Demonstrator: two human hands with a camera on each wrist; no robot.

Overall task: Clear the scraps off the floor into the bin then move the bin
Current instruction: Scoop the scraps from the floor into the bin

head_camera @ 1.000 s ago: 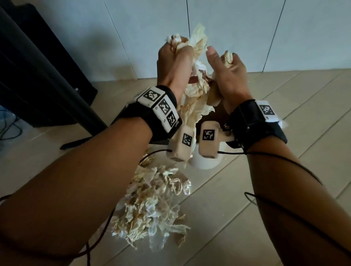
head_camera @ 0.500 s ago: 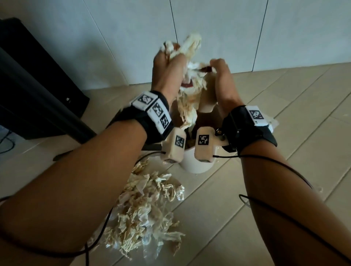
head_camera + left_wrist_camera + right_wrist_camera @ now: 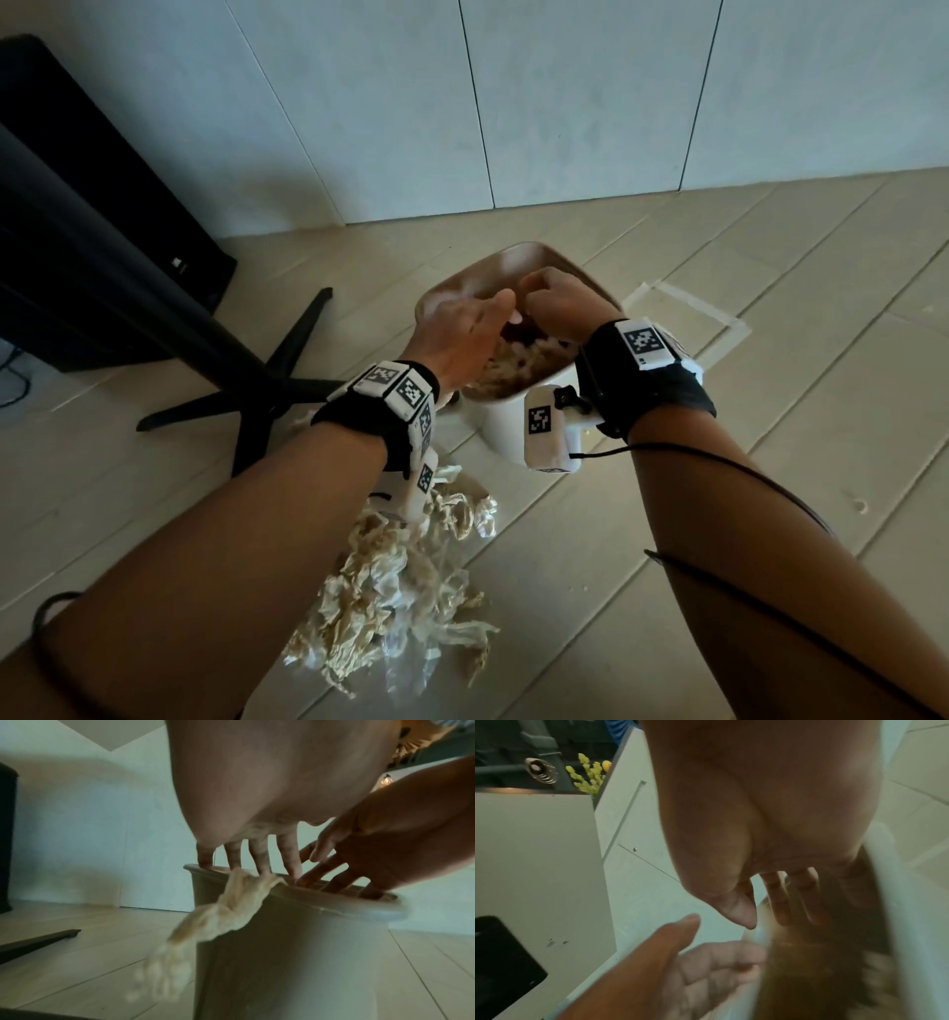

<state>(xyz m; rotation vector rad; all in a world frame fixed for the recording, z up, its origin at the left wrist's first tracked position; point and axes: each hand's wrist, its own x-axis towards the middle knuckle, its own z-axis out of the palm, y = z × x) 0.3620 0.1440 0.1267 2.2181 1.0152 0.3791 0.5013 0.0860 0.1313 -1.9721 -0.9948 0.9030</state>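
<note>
Right hand (image 3: 770,811) fingers (image 3: 780,902) reach straight into the bin (image 3: 890,882).

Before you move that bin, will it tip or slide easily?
Probably slides easily: the bin stands on smooth floor. It looks light, being thin-walled and holding only crumpled scraps. It may tip if pushed high, since it looks tall and narrow from the left wrist view.

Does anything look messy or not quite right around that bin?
Yes. One crumpled paper scrap hangs over the bin rim and down its outside instead of lying inside. A pile of scraps also lies on the floor beside the bin, while both hands reach in.
</note>
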